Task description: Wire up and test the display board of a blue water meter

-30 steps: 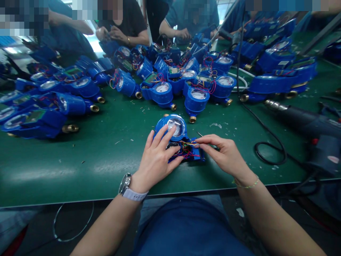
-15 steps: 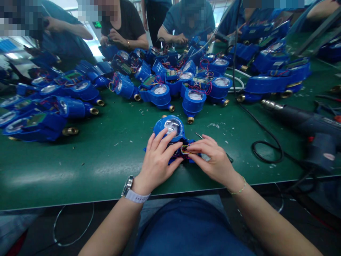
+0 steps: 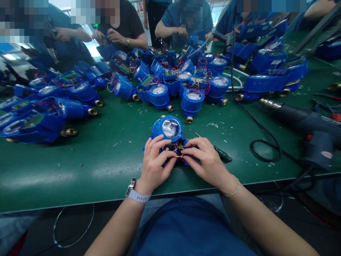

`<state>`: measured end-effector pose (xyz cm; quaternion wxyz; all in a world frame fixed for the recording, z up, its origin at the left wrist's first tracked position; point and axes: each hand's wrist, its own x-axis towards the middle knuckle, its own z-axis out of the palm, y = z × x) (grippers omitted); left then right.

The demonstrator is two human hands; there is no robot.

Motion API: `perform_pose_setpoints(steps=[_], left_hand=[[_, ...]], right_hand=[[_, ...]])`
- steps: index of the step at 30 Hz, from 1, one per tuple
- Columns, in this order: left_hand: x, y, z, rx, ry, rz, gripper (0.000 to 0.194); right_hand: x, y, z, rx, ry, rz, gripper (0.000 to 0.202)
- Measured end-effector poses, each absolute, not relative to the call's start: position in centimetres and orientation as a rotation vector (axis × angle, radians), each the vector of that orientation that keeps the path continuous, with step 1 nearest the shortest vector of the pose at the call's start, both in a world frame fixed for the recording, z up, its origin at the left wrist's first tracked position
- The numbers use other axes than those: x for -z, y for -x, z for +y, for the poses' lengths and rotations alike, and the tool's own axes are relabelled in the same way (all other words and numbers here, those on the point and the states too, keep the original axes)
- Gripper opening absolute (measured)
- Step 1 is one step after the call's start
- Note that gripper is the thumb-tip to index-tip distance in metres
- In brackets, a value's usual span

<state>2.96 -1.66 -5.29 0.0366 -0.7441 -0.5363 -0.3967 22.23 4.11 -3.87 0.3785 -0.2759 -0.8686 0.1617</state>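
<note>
A blue water meter [image 3: 163, 125] with a round clear dial lies on the green table in front of me, its housing open towards me and thin coloured wires [image 3: 180, 155] showing inside. My left hand [image 3: 156, 160] rests over the left part of the housing, thumb and forefinger pinching a wire. My right hand [image 3: 204, 156] comes from the other side, its fingertips closed on the wires close to the left fingertips. Just beyond the right hand lies a screwdriver [image 3: 223, 154] with a dark green handle, its shaft partly hidden by that hand.
Several blue water meters [image 3: 192, 101] crowd the far side of the green table [image 3: 106, 167], with more [image 3: 39, 126] at the left. A heat gun [image 3: 298, 119] lies at the right beside a looped black cable [image 3: 266, 156]. Co-workers [image 3: 121, 26] sit opposite.
My left fingers have come off the dial down to the wires. My right hand has shifted slightly left, fingertips now meeting the left ones; more of the screwdriver handle shows.
</note>
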Motion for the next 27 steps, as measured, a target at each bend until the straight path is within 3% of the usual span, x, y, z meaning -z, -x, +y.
perform_pose_setpoints(steps=[4,9,13,21,27], left_hand=[[4.8,-3.0,-1.8,1.128,2.304,-1.688,0.002],[4.1,-3.2,-2.0,0.866,2.344,-1.691,0.022],[3.5,-3.6,-1.7,0.819,2.357,-1.681,0.02],[2.6,-4.0,-0.8,0.886,2.476,-1.677,0.01],[2.1,-4.9,-0.4,0.893,2.516,-1.705,0.017]], right_hand=[[4.0,-22.2,4.1,-0.485,0.738,-2.174,0.008],[5.1,-22.7,3.6,-0.603,0.816,-2.092,0.043],[6.0,-23.0,2.7,-0.66,0.849,-2.089,0.054],[7.1,-27.4,2.9,-0.596,1.049,-1.866,0.05],[6.9,-29.7,2.0,-0.451,1.132,-1.842,0.044]])
